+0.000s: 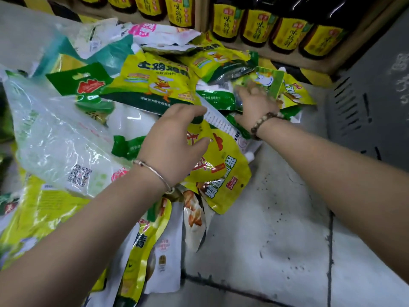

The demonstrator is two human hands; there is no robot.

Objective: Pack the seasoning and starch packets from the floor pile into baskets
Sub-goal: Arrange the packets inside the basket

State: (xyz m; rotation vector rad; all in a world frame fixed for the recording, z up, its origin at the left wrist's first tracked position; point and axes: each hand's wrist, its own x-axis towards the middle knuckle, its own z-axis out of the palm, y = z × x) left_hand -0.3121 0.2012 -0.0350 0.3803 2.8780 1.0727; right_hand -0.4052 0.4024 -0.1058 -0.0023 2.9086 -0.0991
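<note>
- Left hand [174,147]: fingers released, spread over a yellow seasoning packet [221,173].
- Right hand [254,103]: at a green duck-printed packet [265,82]; grasp blurred, cannot tell.

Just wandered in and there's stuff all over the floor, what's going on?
A person is digging through a pile of seasoning packets on the floor. The left hand is spread over a yellow packet at the pile's near edge. The right hand reaches farther back to a green packet with a white bird; blur hides whether it grips. No basket is in view.
</note>
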